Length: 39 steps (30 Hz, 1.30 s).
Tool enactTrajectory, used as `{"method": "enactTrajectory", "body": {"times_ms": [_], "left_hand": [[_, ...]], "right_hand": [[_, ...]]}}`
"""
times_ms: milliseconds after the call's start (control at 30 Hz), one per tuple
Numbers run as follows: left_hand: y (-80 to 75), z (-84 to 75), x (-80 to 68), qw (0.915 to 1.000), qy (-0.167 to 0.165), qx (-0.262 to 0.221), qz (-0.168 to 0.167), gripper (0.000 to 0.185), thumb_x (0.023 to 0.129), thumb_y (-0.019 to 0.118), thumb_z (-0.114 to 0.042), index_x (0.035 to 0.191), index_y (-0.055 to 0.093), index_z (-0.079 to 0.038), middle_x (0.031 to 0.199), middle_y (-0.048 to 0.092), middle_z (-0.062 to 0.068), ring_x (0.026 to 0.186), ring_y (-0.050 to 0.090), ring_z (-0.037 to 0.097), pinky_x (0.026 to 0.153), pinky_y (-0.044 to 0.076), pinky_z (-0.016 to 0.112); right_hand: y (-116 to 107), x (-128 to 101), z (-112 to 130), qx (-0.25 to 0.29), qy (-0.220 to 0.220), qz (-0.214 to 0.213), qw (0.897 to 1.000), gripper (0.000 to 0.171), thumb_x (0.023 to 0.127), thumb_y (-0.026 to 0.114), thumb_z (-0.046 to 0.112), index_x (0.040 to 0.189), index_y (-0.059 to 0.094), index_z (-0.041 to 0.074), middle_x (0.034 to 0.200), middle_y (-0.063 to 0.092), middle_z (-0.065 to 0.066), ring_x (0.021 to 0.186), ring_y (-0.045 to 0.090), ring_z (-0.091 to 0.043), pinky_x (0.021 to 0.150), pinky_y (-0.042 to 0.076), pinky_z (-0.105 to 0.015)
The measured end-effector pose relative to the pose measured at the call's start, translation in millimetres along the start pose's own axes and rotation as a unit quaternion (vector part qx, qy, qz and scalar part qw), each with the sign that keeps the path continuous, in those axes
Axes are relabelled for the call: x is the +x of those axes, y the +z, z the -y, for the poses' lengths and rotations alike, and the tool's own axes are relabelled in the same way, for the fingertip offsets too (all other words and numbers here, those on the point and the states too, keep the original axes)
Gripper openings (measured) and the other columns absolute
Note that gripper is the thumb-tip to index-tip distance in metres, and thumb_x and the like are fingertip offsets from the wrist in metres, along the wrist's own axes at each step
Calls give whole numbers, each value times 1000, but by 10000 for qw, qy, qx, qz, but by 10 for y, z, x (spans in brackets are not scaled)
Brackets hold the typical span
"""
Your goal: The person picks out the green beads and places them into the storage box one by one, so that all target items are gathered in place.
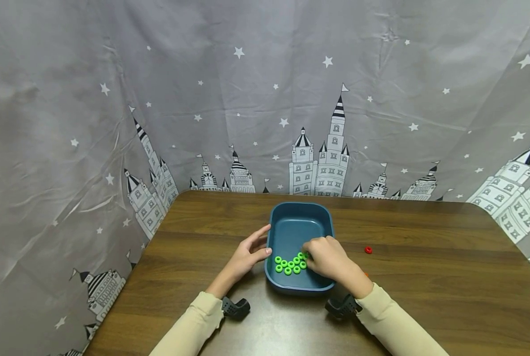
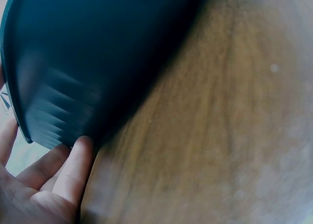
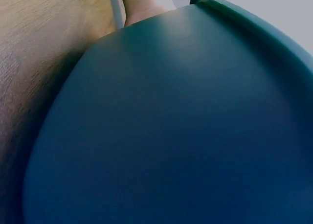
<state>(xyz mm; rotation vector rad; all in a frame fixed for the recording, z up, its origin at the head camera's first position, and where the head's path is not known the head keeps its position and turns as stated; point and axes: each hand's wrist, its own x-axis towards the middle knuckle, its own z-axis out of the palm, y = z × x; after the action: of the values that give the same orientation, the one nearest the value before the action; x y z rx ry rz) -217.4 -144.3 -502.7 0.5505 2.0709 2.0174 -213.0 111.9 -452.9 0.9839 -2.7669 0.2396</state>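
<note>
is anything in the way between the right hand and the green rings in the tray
Nothing visible. The right hand is already inside the blue tray, its fingers at the green rings. The left hand rests on the tray's outer wall.

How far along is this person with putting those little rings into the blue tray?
About nine green rings already lie in a cluster inside the blue tray. Right now the right hand reaches into the tray at the edge of that cluster, fingers curled; whether it holds a ring is hidden. The left hand steadies the tray's outer wall. One red ring still lies on the table, outside the tray.
</note>
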Motion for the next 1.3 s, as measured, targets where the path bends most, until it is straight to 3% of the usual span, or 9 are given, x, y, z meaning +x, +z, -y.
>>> {"method": "enactTrajectory", "body": {"times_ms": [600, 933, 1300], "left_hand": [[-2, -2, -7, 10000, -2, 74, -36, 68, 99, 60, -6, 160, 29, -3, 154, 40, 37, 138, 47, 51, 99, 57, 33], [8, -6, 2, 10000, -39, 50, -31, 68, 98, 60, -6, 160, 31, -5, 154, 40, 35, 139, 47, 51, 98, 57, 32], [-1, -9, -7, 9999, -18, 109, -36, 68, 99, 60, -7, 160, 30, -4, 155, 39, 35, 139, 47, 51, 100, 57, 35]], "right_hand": [[32, 1, -11, 26, 16, -81, 10000, 19, 71, 74, 5, 63, 62, 17, 56, 46, 8, 53, 32, -9, 50, 25, -24], [44, -4, -9, -64, -33, -249, 9997, 10, 71, 75, 4, 75, 72, 13, 64, 63, 4, 53, 39, -8, 49, 34, -26], [48, 5, -13, 36, -36, -198, 9998, 11, 72, 76, 5, 73, 71, 15, 62, 60, 6, 53, 37, -8, 48, 32, -25]]}}
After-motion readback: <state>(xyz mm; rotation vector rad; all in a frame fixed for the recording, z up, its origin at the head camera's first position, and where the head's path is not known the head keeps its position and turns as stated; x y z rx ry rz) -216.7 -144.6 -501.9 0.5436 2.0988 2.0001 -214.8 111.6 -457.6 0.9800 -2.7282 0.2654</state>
